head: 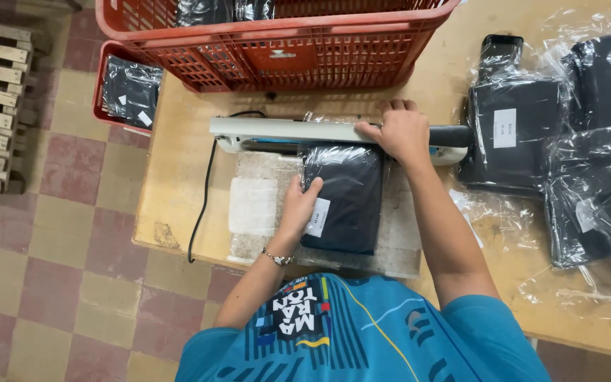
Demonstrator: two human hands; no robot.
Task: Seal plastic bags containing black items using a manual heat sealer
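R hand (403, 132) presses flat on sealer bar (298, 130) at frame ctr to clamp bag mouth, L hand (297, 206) w/ open palm steadies dark bagged garment (344, 198) just below bar on table (178, 184).

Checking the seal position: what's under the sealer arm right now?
Under the sealer arm, pressed by the right hand, lies the clear bag's open end. The seal line itself is covered.

You have one view only, from the camera on your head: it looks almost straight down, close over the tabletop (178, 177), its near edge low in frame, floor (51, 233) along the left.
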